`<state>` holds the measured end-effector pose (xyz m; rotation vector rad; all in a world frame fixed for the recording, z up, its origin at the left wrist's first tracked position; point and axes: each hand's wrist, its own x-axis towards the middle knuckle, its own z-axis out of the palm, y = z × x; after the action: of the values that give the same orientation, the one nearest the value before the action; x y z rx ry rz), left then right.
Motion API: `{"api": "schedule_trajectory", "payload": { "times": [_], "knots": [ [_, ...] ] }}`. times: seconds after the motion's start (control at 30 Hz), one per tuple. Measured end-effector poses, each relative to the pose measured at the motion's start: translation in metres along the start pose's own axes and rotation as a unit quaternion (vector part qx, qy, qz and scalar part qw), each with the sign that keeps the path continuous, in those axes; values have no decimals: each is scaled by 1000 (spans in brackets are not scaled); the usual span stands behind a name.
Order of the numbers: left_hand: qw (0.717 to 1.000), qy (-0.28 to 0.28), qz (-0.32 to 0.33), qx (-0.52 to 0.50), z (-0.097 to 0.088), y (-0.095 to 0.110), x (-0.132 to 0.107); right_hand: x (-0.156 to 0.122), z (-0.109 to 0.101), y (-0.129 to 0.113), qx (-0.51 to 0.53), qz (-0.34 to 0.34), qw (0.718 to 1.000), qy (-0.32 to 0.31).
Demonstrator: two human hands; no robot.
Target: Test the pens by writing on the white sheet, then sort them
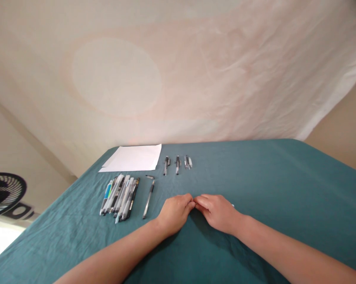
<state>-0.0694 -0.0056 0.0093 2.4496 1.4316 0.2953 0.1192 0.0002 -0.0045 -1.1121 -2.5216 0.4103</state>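
Observation:
My left hand and my right hand meet fingertip to fingertip above the cloth, both closed in a pinch. What they grip between them is mostly hidden. A small whitish tip shows just past the back of my right hand; I cannot tell whether it belongs to the gripped thing. Left of my left hand lies a clear pen with a black grip, and a black pen cap is just beyond its far end. Further left is a pile of pens, mostly clear and black, with a blue one among them.
Three small groups of pen parts lie in a row at the back. White paper sheets rest at the far left of the green tablecloth. A black fan stands beyond the left edge; a pale curtain hangs behind.

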Motion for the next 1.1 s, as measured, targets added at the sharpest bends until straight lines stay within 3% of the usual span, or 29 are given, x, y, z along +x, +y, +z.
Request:
{"api": "schedule_trajectory", "payload": {
  "times": [0.23,0.37,0.47,0.67,0.9,1.1],
  "knots": [
    [999,27,-10,-37,0,-6,1,3,-8,6,36,43,998,-5],
    [995,89,-11,-48,-4,-19,3,5,-12,16,80,81,993,45],
    [989,129,6,-75,-5,-25,4,6,-16,20,115,65,990,58],
    [980,128,85,-128,-5,-14,5,5,-22,7,175,54,982,-51],
    [986,104,112,-59,-12,-7,0,5,-21,3,245,75,963,-88],
    [988,110,111,-4,-16,-6,-1,4,-25,11,356,126,910,-170]
  ]
}}
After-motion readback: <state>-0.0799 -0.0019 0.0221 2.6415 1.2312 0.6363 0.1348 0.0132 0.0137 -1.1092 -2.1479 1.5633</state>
